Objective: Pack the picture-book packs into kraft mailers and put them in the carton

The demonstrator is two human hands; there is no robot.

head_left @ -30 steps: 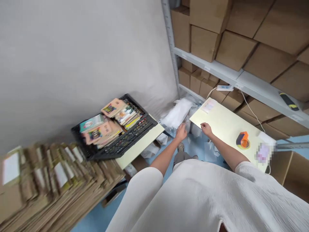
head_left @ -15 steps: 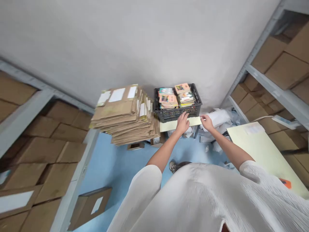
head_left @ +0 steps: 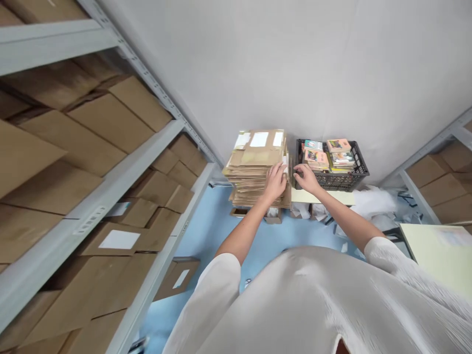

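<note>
A tall stack of flattened cardboard (head_left: 254,155) with white labels stands against the wall. My left hand (head_left: 276,181) is at the stack's right side, its fingers spread a little and seemingly touching the cardboard edges. Just right of the stack, my right hand (head_left: 307,178) is in front of the left end of a black plastic crate (head_left: 341,183), fingers apart and curved, with nothing visible in them. Two piles of books (head_left: 317,160) lie inside the crate. Under the crate is a pale yellow tabletop (head_left: 322,196).
Grey shelving (head_left: 147,142) packed with cardboard boxes (head_left: 106,115) fills the left. Another shelf (head_left: 416,189) stands at the right, near white wrapping material (head_left: 376,201) and a pale table (head_left: 438,250). A labelled box (head_left: 179,278) sits on the blue floor.
The view has shifted left. My left hand has moved from the crate's front to the cardboard stack, and my right hand from the crate's right corner to its left end.
</note>
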